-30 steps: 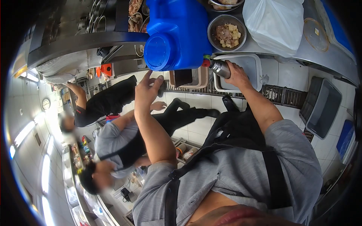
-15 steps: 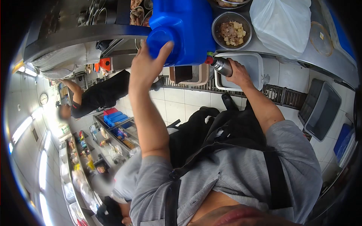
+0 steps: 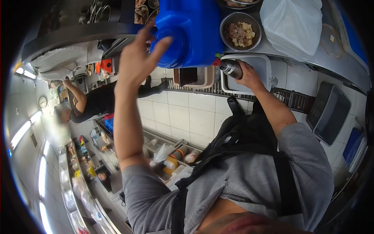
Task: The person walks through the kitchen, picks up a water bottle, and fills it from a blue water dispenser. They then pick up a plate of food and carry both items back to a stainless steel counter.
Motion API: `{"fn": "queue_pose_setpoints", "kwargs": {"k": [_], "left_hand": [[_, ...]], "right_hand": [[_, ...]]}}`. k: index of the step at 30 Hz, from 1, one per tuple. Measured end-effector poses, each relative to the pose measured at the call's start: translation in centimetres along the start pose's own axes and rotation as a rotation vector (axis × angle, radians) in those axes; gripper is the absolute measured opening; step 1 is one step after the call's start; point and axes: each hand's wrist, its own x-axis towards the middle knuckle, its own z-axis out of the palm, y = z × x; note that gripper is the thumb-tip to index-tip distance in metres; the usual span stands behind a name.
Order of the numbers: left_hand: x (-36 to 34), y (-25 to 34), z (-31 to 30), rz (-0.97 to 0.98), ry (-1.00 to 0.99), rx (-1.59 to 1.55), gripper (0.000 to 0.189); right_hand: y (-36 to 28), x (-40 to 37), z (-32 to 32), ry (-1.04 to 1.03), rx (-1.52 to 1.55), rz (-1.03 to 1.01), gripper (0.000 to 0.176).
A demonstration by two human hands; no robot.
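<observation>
A large blue water jug (image 3: 191, 31) stands on the counter, its round blue cap (image 3: 170, 45) facing me. My left hand (image 3: 136, 60) is raised beside the cap with its fingers spread and nothing held; thumb and fingertips overlap the cap's left side in this view. Low on the jug's right side is a small red and green tap (image 3: 217, 61). My right hand (image 3: 249, 77) is wrapped round a steel thermos flask (image 3: 231, 69), tilted, with its uncovered mouth right at the tap. The inside of the flask is mostly hidden.
A metal bowl of chopped food (image 3: 240, 32) and a white plastic bag (image 3: 292, 25) sit right of the jug. Below are a grey tub (image 3: 266, 64) and a beige tub (image 3: 210, 78) over a floor grate. A person in black (image 3: 97, 99) stands at left, near stocked shelves.
My left hand has drawn back to the left from the cap. The right hand and flask have barely moved. Someone in a light shirt behind me has left the view.
</observation>
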Motion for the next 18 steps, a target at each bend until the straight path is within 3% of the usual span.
{"fn": "queue_pose_setpoints", "kwargs": {"k": [1, 3, 4, 6, 7, 9, 10, 11, 12, 14, 15, 16, 18], "left_hand": [[0.0, 0.3, 1.5, -0.007, 0.004, -0.007, 0.059], [0.4, 0.0, 4.4, 0.084, 0.04, 0.606, 0.07], [0.7, -0.5, 4.4, 0.087, 0.038, 0.6, 0.07], [1.0, -1.5, 4.0, 0.381, 0.009, 0.297, 0.072], [0.3, -0.4, 4.0, 0.383, 0.008, 0.295, 0.072], [-2.7, 3.5, 4.0, 0.639, 0.054, 0.379, 0.071], [-4.2, 3.5, 5.8, 0.619, 0.093, 0.0, 0.065], [-6.2, 4.3, 8.2, 0.463, 0.191, -0.16, 0.043], [-7.7, 4.3, 11.0, 0.047, -0.073, -0.446, 0.029], [-7.1, 1.8, 19.9, -0.386, -0.294, -0.631, 0.054], [-6.2, 1.4, 22.9, -0.615, -0.252, -0.827, 0.056], [-5.5, 0.8, 25.0, -0.618, -0.247, -0.829, 0.056], [-3.8, 0.2, 27.9, -0.781, 0.062, -1.385, 0.057]], "right_hand": [[-0.2, -0.2, -0.2, -0.008, -0.007, -0.005, 0.09], [-0.6, -0.1, -0.7, 0.004, 0.016, -0.015, 0.088], [-0.5, -0.1, -0.8, 0.004, 0.012, -0.011, 0.088], [-0.2, -0.5, -1.0, 0.024, 0.044, -0.027, 0.088], [-0.2, -0.8, -1.1, 0.025, 0.042, -0.024, 0.088], [-0.2, -1.2, -1.5, 0.051, 0.039, -0.04, 0.087], [0.0, -1.4, -1.6, 0.051, 0.039, -0.039, 0.087], [0.2, -1.6, -1.6, 0.069, 0.061, -0.04, 0.086], [0.3, -1.7, -1.7, 0.086, 0.083, -0.042, 0.085], [0.6, -1.7, -1.9, 0.075, 0.084, -0.016, 0.085], [0.6, -1.7, -1.9, 0.061, 0.083, 0.013, 0.085], [0.5, -1.8, -2.0, 0.057, 0.083, 0.009, 0.085], [0.7, -1.9, -2.6, 0.06, 0.05, -0.002, 0.087]]}}
